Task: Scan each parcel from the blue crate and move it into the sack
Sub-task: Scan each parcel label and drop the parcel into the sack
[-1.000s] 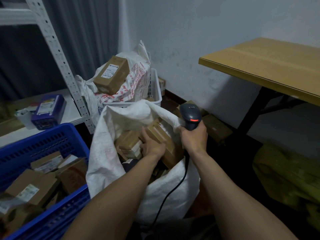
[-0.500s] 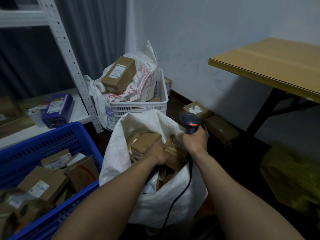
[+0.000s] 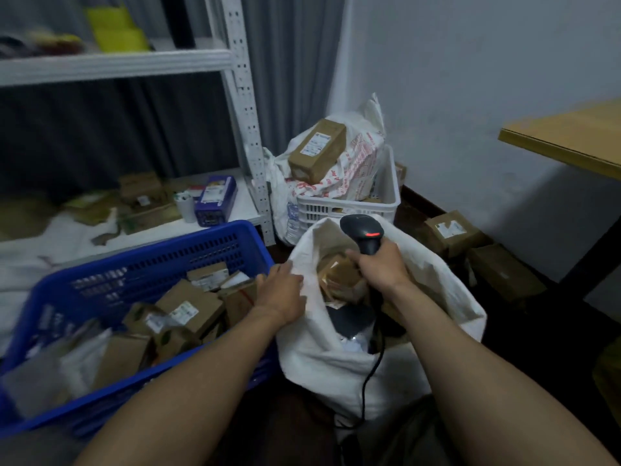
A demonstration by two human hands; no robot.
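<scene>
- The left hand (image 3: 280, 290) is over the left rim of the white sack (image 3: 353, 368), between the sack and the blue crate (image 3: 151, 250). Its fingers are rather straight and close together, and it holds nothing.
- The right hand (image 3: 383, 264) is curled around the handle of a black scanner (image 3: 364, 235), above the mouth of the sack. A red light shows on the scanner head, and its cable (image 3: 369, 375) hangs down in front of the sack.
- Brown parcels (image 3: 191, 307) with white labels lie piled in the crate, at the near left.
- More parcels (image 3: 342, 277) lie inside the sack, just under the right hand.
- Behind the sack stands a white basket (image 3: 349, 206) with a brown box (image 3: 317, 151) on top of a bag.
- A purple box (image 3: 215, 200) lies on the shelf (image 3: 235, 213) at the far left.
- The bench (image 3: 571, 136) is at the right, with boxes (image 3: 453, 230) on the floor near it.
</scene>
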